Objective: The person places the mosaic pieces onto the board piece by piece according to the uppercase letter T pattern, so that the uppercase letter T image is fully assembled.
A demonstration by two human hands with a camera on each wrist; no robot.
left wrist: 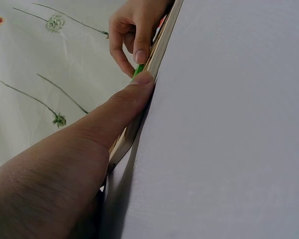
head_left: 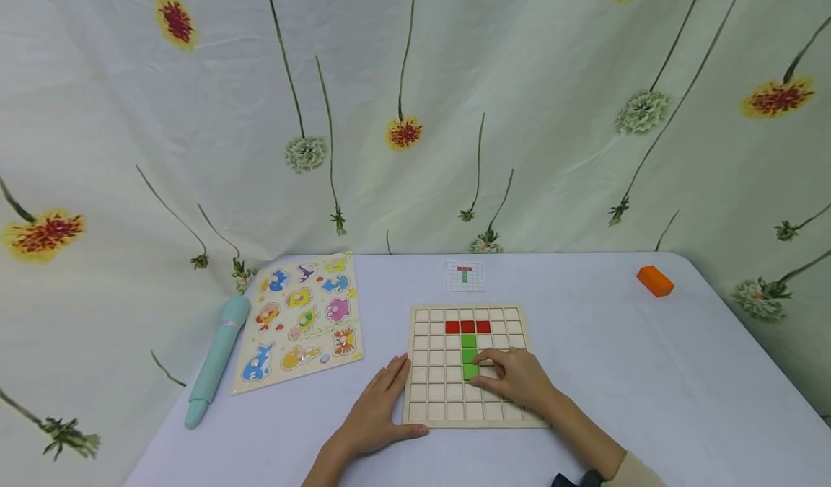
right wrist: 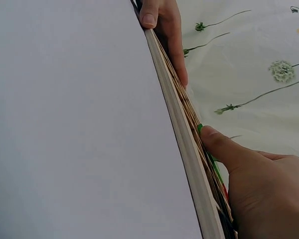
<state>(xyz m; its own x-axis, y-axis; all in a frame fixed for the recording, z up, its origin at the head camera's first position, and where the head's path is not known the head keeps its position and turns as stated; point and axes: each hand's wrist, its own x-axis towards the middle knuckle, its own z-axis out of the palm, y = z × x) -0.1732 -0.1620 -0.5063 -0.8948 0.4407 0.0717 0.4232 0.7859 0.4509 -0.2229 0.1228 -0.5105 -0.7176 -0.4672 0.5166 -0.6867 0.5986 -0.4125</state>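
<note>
A square wooden grid board [head_left: 436, 410] lies on the table. Three red tiles [head_left: 467, 327] form a row in its upper part, and a column of green tiles [head_left: 469, 340] runs down from the middle one. My right hand [head_left: 519, 377] pinches the lowest green tile [head_left: 470, 372] between thumb and index finger, over the cell below the others; in the right wrist view my thumb [right wrist: 212, 137] touches its green edge. My left hand [head_left: 376, 411] rests against the board's lower left corner, fingers straight along the left side and thumb on the front edge.
Behind the board lies a small pattern card [head_left: 464, 276] showing a red and green T. To the left are an animal puzzle board [head_left: 301, 321] and a teal stick-shaped object [head_left: 217, 361]. An orange block [head_left: 656, 281] sits at the back right. A flowered cloth hangs behind.
</note>
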